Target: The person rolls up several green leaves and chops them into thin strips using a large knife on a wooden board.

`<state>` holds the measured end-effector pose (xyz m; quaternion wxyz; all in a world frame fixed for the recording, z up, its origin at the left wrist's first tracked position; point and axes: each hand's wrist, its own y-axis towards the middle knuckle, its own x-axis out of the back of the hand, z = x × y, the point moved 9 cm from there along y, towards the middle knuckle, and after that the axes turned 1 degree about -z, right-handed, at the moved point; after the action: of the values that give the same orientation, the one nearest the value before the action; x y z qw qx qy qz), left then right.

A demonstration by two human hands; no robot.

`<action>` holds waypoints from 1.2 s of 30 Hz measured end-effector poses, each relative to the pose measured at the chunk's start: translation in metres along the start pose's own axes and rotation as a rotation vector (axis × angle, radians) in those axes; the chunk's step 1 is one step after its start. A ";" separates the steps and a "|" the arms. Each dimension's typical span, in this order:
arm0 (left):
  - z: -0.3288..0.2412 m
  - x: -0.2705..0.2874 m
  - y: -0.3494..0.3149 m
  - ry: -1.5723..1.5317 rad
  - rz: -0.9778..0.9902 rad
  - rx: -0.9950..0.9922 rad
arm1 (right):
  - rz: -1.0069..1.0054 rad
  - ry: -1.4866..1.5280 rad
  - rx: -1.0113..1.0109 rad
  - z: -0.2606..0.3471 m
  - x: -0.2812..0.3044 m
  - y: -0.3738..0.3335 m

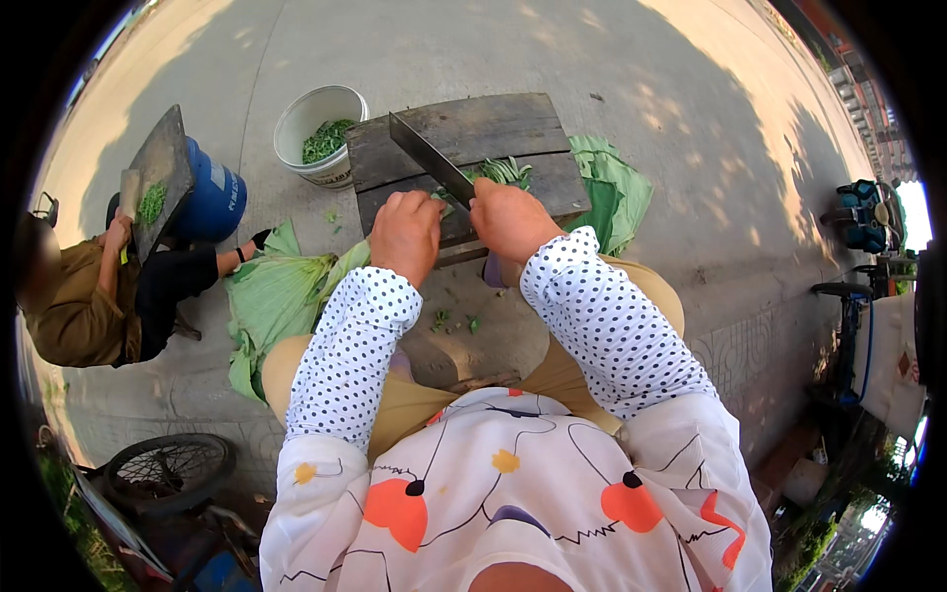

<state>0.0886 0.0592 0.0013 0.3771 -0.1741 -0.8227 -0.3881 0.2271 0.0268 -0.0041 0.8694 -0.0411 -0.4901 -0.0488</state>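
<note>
Steel, dark and broad, is slanting forward and to the left from your right hand (511, 219), whose fingers are wrapping firmly round the handle end of a cleaver (432, 156). Your left hand (406, 233) is resting just beside it, fingers curling downward and bunching together; their tips are hiding, so I cannot tell whether they are pinching anything. Cut greens (505, 173) are lying to the right of the blade, on a low plank-topped wooden table (483, 123). Beyond its left edge, a white bucket (308, 111) is holding chopped greens (326, 141). Large green leaves are spreading on both sides: a left bundle (279, 296) near your knee, a right bundle (614, 187) against the table. Farther left, a co-worker (84, 316) is sitting at a tilted board (170, 168) beside a blue drum (214, 197).
</note>
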 end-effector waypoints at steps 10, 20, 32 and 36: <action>0.010 -0.004 -0.006 -0.041 -0.002 0.087 | 0.219 -0.285 0.088 0.011 0.016 -0.050; -0.005 0.007 0.000 -0.002 -0.023 -0.007 | -0.008 -0.094 0.013 0.002 -0.004 0.003; 0.007 0.001 -0.006 -0.026 -0.029 0.065 | 0.236 -0.279 0.123 0.013 0.012 -0.051; 0.010 0.000 -0.007 -0.010 -0.024 0.062 | 0.113 -0.270 0.183 0.025 -0.004 -0.033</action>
<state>0.0798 0.0624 -0.0068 0.3738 -0.1544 -0.8382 -0.3658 0.1998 -0.0029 0.0055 0.7970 0.0045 -0.6018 0.0511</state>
